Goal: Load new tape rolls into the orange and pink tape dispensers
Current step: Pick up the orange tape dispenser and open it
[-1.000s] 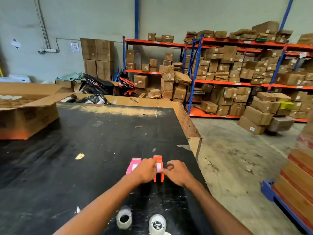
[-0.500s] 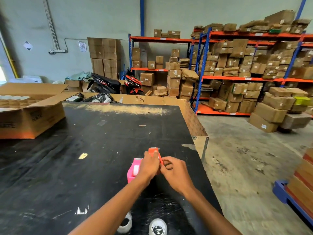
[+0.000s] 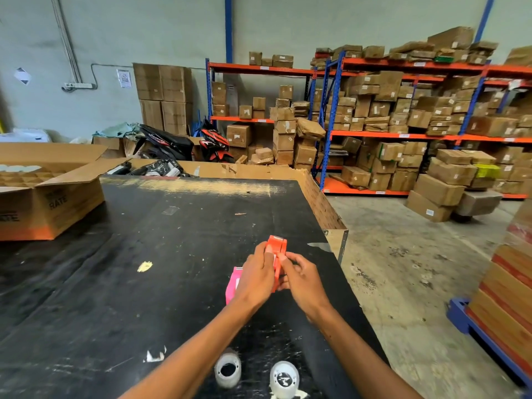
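The orange tape dispenser (image 3: pixel 277 249) is lifted above the black table (image 3: pixel 144 283), held upright between both hands. My left hand (image 3: pixel 256 277) wraps its left side, thumb near the top. My right hand (image 3: pixel 302 279) grips its right side with fingers pinched at the middle. The pink tape dispenser (image 3: pixel 232 285) stands on the table just left of my left hand, partly hidden by it. Two white tape rolls (image 3: pixel 228 370) (image 3: pixel 284 378) lie on the table near the front edge, between my forearms.
An open cardboard box (image 3: pixel 49 197) sits at the table's far left. The table's right edge (image 3: pixel 342 246) drops to a concrete floor. Shelves stacked with boxes (image 3: pixel 403 125) fill the back right, and a blue pallet with cartons (image 3: pixel 503 312) stands at the right.
Both hands have lifted the orange dispenser off the table and raised it, its top now above my fingers. The pink dispenser stayed in place.
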`<act>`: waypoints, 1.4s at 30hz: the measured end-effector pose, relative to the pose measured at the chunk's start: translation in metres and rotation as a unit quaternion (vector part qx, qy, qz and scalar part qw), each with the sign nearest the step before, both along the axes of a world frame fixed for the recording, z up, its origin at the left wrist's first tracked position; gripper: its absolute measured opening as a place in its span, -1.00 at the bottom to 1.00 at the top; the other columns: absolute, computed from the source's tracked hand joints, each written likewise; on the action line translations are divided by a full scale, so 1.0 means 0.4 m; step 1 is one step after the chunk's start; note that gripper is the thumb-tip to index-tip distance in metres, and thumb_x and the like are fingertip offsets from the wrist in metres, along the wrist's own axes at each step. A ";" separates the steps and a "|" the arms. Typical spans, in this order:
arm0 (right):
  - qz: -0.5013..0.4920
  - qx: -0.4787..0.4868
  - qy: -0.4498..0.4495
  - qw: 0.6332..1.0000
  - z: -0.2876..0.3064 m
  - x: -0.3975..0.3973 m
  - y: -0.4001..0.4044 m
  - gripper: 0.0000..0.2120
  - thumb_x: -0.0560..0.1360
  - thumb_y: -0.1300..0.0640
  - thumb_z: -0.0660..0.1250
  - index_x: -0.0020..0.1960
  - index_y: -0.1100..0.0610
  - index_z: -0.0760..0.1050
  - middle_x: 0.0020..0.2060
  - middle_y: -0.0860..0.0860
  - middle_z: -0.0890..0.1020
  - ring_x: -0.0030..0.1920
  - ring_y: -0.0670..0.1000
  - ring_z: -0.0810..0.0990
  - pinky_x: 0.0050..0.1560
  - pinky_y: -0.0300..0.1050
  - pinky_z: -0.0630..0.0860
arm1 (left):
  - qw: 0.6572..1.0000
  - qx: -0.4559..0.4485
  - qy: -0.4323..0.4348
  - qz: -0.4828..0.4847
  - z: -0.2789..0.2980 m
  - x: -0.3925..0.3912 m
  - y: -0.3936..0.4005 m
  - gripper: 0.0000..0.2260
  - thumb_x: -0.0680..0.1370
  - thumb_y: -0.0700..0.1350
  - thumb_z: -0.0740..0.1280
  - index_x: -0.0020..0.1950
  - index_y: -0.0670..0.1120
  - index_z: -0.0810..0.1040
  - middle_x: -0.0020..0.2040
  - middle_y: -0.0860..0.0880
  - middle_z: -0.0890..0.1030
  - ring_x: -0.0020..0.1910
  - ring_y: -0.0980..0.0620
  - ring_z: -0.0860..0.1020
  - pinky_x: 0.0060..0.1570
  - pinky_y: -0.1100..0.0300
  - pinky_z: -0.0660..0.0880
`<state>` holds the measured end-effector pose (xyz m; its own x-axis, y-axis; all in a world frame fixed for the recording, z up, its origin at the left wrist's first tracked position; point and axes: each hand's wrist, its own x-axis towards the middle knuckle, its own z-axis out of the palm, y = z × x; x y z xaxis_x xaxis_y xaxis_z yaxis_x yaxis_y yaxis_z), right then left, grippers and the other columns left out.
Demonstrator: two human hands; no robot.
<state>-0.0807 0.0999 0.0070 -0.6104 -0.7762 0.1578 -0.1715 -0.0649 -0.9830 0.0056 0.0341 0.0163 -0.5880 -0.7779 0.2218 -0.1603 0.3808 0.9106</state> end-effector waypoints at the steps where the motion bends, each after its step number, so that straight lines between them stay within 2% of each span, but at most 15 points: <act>1: -0.010 0.000 0.010 1.000 -0.005 0.005 -0.004 -0.80 0.57 0.05 0.24 0.09 0.12 0.54 -0.20 0.25 0.70 -0.28 0.15 0.66 -0.12 0.11 0.63 | 1.000 -0.006 -0.002 0.007 -0.006 0.003 -0.003 -0.62 0.60 0.09 -0.05 0.27 0.01 0.42 -0.04 -0.19 0.63 0.01 -0.19 0.59 0.07 -0.20 0.52; 4: -0.021 0.002 0.027 0.999 -0.014 0.024 -0.010 -0.78 0.57 0.00 0.23 0.14 0.05 0.52 -0.18 0.22 0.70 -0.17 0.15 0.69 -0.05 0.16 0.64 | 1.000 -0.007 0.008 0.016 -0.013 0.016 -0.001 -0.61 0.62 0.09 -0.04 0.30 0.01 0.43 0.01 -0.15 0.62 0.01 -0.11 0.58 0.07 -0.11 0.54; 7: -0.020 -0.008 0.059 0.998 -0.013 0.048 -0.018 -0.75 0.58 0.01 0.20 0.21 0.03 0.49 -0.14 0.06 0.71 -0.10 0.01 0.70 -0.01 0.01 0.64 | 0.998 -0.047 0.021 0.040 -0.023 0.031 -0.012 -0.57 0.59 0.20 -0.09 0.30 0.12 0.42 -0.01 -0.11 0.60 -0.05 -0.05 0.58 0.00 -0.07 0.56; 12: -0.010 -0.022 0.095 0.995 0.014 0.081 -0.028 -0.85 0.60 0.01 0.16 0.10 -0.11 0.47 -0.19 0.16 0.68 -0.22 0.01 0.63 -0.10 0.02 0.59 | 0.997 -0.052 0.054 0.015 -0.010 0.058 -0.024 -0.62 0.64 0.10 -0.04 0.31 0.04 0.43 -0.05 -0.01 0.57 0.00 0.00 0.54 0.04 0.02 0.52; 15: -0.040 0.003 0.102 0.994 0.012 0.066 -0.018 -0.80 0.59 -0.05 0.14 0.18 -0.07 0.42 -0.26 -0.02 0.67 -0.20 -0.16 0.62 -0.08 -0.03 0.55 | 0.993 0.015 0.101 0.057 0.013 0.084 -0.060 -0.69 0.66 0.03 -0.01 0.19 -0.02 0.48 -0.16 0.00 0.54 -0.13 -0.01 0.52 -0.08 0.02 0.50; 18: -0.051 0.093 0.118 0.987 -0.012 0.015 0.026 -0.81 0.60 -0.02 0.14 0.16 -0.02 0.41 -0.32 0.02 0.68 -0.22 -0.31 0.60 0.02 -0.08 0.51 | 0.990 0.023 0.096 0.102 0.040 0.133 -0.151 -0.66 0.66 0.01 0.01 0.35 -0.05 0.39 0.01 -0.07 0.53 -0.10 0.03 0.48 -0.08 0.14 0.43; 20: -0.042 0.187 0.159 0.969 -0.052 -0.016 0.034 -0.76 0.58 0.00 0.18 0.17 0.05 0.48 -0.27 0.01 0.71 -0.12 -0.18 0.65 0.07 -0.10 0.53 | 0.989 0.077 0.103 0.072 0.055 0.156 -0.172 -0.67 0.66 -0.02 0.04 0.39 -0.04 0.34 0.09 -0.07 0.53 -0.02 0.00 0.51 -0.06 0.14 0.45; 24: -0.034 0.306 0.237 0.922 -0.109 -0.015 0.005 -0.63 0.51 -0.08 0.22 0.29 -0.05 0.48 0.11 0.08 0.65 0.11 0.11 0.60 0.14 -0.03 0.51 | 0.962 0.215 0.170 0.018 0.052 0.147 -0.125 -0.76 0.63 -0.17 0.12 0.27 -0.10 0.43 -0.11 -0.06 0.59 -0.16 -0.01 0.55 -0.21 0.16 0.44; 28: -0.050 0.353 0.299 0.885 -0.117 0.006 -0.011 -0.63 0.53 -0.14 0.18 0.18 0.06 0.53 0.13 0.18 0.53 0.15 0.23 0.53 0.09 0.03 0.47 | 0.924 0.320 0.209 -0.018 0.025 0.147 -0.077 -0.89 0.62 -0.17 0.15 0.08 -0.11 0.45 -0.25 -0.11 0.58 -0.37 0.04 0.55 -0.25 0.13 0.44; 30: -0.057 0.349 0.307 0.884 -0.112 0.008 -0.005 -0.62 0.55 -0.14 0.16 0.10 0.13 0.55 0.08 0.19 0.54 0.12 0.25 0.54 0.04 0.02 0.46 | 0.913 0.350 0.206 -0.037 0.006 0.145 -0.054 -0.92 0.63 -0.17 0.16 0.07 -0.10 0.43 -0.26 -0.15 0.62 -0.39 0.02 0.57 -0.30 0.15 0.43; 32: -0.089 0.283 0.263 0.918 -0.098 0.015 0.001 -0.66 0.57 -0.03 0.16 -0.07 0.19 0.57 -0.08 0.18 0.61 0.00 0.24 0.58 -0.04 0.02 0.48 | 0.910 0.369 0.186 -0.040 -0.020 0.129 -0.029 -0.88 0.64 -0.18 0.15 0.12 -0.13 0.45 -0.27 -0.15 0.64 -0.38 0.02 0.57 -0.39 0.21 0.43; 34: -0.122 0.210 0.202 0.949 -0.072 0.025 0.000 -0.71 0.56 0.15 0.15 -0.28 0.19 0.49 -0.29 0.10 0.58 -0.16 0.18 0.55 -0.18 0.00 0.45 | 0.923 0.360 0.134 -0.036 -0.047 0.100 0.005 -0.82 0.63 -0.18 0.16 0.15 -0.19 0.50 -0.13 -0.22 0.66 -0.29 0.00 0.61 -0.37 0.22 0.52; 36: -0.127 0.187 0.181 0.957 -0.042 0.035 0.000 -0.73 0.55 0.23 0.12 -0.24 0.18 0.53 -0.31 0.05 0.54 -0.19 0.11 0.51 -0.25 -0.08 0.37 | 0.928 0.354 0.112 -0.038 -0.066 0.071 0.039 -0.76 0.61 -0.17 0.19 0.15 -0.27 0.54 0.03 -0.33 0.65 -0.13 -0.09 0.63 -0.18 0.12 0.56; 39: -0.145 0.174 0.176 0.958 -0.023 0.027 0.012 -0.72 0.55 0.21 0.11 -0.07 0.24 0.60 -0.15 0.11 0.65 -0.09 0.11 0.60 -0.11 -0.08 0.47 | 0.922 0.366 0.126 -0.021 -0.056 0.042 0.063 -0.71 0.63 -0.08 0.16 0.02 -0.24 0.59 -0.12 -0.26 0.62 -0.21 -0.06 0.59 -0.17 0.09 0.51; 42: -0.153 0.169 0.171 0.958 -0.015 0.016 0.025 -0.71 0.53 0.17 0.12 -0.05 0.21 0.61 -0.08 0.12 0.69 -0.03 0.11 0.63 -0.02 -0.02 0.53 | 0.898 0.412 0.143 -0.052 -0.038 0.029 0.072 -0.61 0.59 0.11 0.21 -0.04 -0.19 0.63 -0.21 -0.16 0.67 -0.19 -0.08 0.62 -0.01 0.00 0.54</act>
<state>-0.0742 0.1101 0.0009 -0.7757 -0.6107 0.1593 -0.4468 0.3530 -0.8221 0.0173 0.0629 0.0010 -0.6771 -0.6920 -0.2505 0.1234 -0.4423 0.8883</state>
